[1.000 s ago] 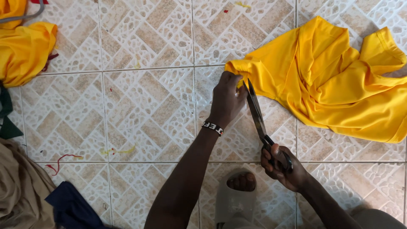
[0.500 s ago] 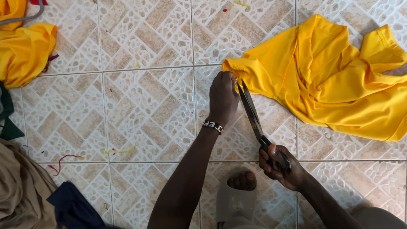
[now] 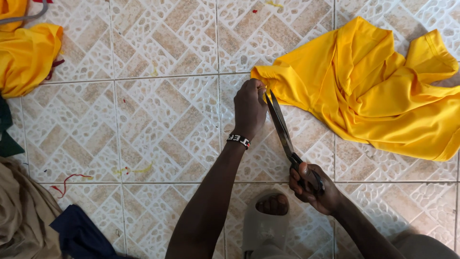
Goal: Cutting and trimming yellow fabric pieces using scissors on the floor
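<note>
The left hand [image 3: 250, 108] is closed, pinching the near corner of a large crumpled piece of bright yellow fabric [image 3: 378, 96] and pressing it to the patterned beige-and-white tiled floor [image 3: 163, 110]; a beaded black-and-white wristband [image 3: 238, 140] circles its wrist. The right hand [image 3: 314, 187] is curled through the dark handles of a pair of long steel scissors [image 3: 282, 132], whose blades point up toward the held corner, their tips just beside the left hand's fingers and at the fabric's edge; how far the blades are parted I cannot tell. The yellow fabric spreads from that corner toward the floor's right edge and upper right corner. Below the hands, near the bottom edge, a foot in a grey slide sandal [image 3: 266, 220] rests on the tiles. At the upper left corner lies another bunched yellow cloth [image 3: 26, 57]. In the lower left corner sit a tan cloth [image 3: 21, 216] and a navy blue cloth [image 3: 79, 235], with red thread scraps [image 3: 67, 181] near them.
</note>
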